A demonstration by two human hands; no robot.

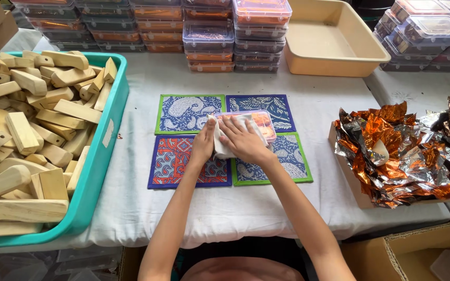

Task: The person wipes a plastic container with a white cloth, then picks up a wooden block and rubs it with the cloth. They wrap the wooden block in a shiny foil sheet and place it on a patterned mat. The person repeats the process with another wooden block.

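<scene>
A small clear plastic box (259, 124) with a pink-edged lid lies in the middle of the table (225, 208), on top of four patterned cloth mats (183, 161) set in a square. Something orange shows through the lid. A white cloth (224, 150) lies over the left part of the box.

The right hand (243, 140) lies flat on the cloth, fingers spread a little, pressing it down on the box. The box sticks out from under this hand toward the far side and the right. The left hand (203, 143) is just beside it, on the left end of the cloth, with its fingers bent around the cloth. The two hands almost touch.

At the left edge of the table stands a big teal tub (102, 151) full of pale wooden blocks (27, 130). Along the far edge there are stacks of clear boxes (209, 41) with orange things inside. Next to them, toward the far right corner, sits a tan tray (334, 41). More clear boxes (428, 31) are stacked in the far right corner. At the right edge lies a heap of crinkly orange and silver foil (397, 151) on a flat piece of cardboard. A brown cardboard box (417, 255) stands below the table's near right corner.
</scene>
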